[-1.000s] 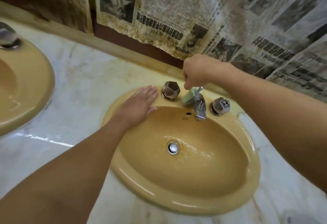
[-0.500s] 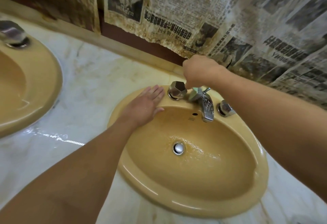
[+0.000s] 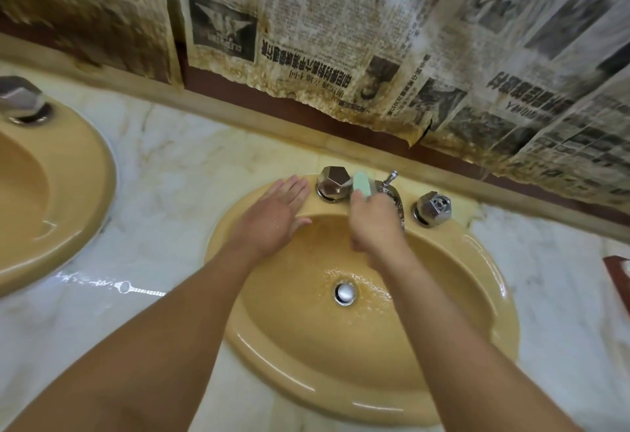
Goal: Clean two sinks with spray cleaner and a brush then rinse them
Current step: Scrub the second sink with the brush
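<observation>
Two bare forearms reach in from the bottom edge, over the front rim of a mustard-yellow sink (image 3: 341, 394) set into a pale marble bench (image 3: 170, 193). In the bottom of the basin sits a round chrome drain (image 3: 345, 292), with a thin rippled film of water around it.

Beyond the drain are the hands, close to each other but not touching. The left hand (image 3: 272, 216) lies flat, palm down, on the sink's back left rim, its fingers straight and together and their tips just short of the left knob (image 3: 333, 182). The right hand (image 3: 375, 227) is over the back of the basin and blurred. It grips the brush (image 3: 362, 186), whose pale green head sticks out past the knuckles. The head sits between the left knob and the chrome spout (image 3: 395, 199), right at the spout's base, though the blur hides whether it touches. A thin pull rod (image 3: 390, 177) stands up behind the spout. The faceted right knob (image 3: 433, 208) is on the rim further right, apart from both hands.

On the bench to the left, a streak of water (image 3: 102, 286) glints near the second sink (image 3: 68, 193), which is the same yellow, cut off by the left edge, with a chrome knob (image 3: 20, 97) on its back rim. At the far right edge a red-brown corner (image 3: 617, 278) of something shows; I cannot tell what it is.

Behind the bench, stained and yellowed newspaper (image 3: 306, 39) covers the wall, its lower edges ragged and curling.
</observation>
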{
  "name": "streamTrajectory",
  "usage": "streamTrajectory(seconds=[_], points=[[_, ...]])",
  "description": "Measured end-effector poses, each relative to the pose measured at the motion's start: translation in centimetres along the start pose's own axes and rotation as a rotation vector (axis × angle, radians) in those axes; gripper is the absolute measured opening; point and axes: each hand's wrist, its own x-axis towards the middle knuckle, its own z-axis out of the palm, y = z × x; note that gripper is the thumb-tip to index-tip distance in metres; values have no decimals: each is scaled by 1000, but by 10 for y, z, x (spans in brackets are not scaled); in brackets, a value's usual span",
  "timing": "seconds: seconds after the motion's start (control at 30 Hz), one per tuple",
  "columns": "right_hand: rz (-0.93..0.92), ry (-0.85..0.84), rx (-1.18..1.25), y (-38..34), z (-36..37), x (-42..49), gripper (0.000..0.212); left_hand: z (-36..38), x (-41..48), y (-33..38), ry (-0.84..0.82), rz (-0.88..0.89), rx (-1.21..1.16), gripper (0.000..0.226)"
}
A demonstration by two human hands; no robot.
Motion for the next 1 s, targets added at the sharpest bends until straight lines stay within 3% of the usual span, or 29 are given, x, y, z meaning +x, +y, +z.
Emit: streamTrajectory(seconds=[0.07,0.13,0.3,0.47,0.67,0.77,0.9,1.0], points=[[175,7,321,14,31,-13,26,0,-1,0,6,2,-16,70],[265,69,479,22,51,-16,30,0,-2,0,16,-4,-44,71],[191,228,457,28,56,24,51,1,-1,-3,16,-9,-64,73],[351,114,687,22,52,13,29,2,-2,-4,44,2,-81,79],[373,113,737,24,51,3,30,3,-4,-7,92,-2,-127,77],[455,104,761,21,50,6,31,-1,-2,-4,121,-53,-210,63],[278,183,758,36,65,-6,40,-2,0,-4,181,-62,-250,49],[258,239,723,39,71,-6,39,-1,-1,-5,179,-72,-250,48]])
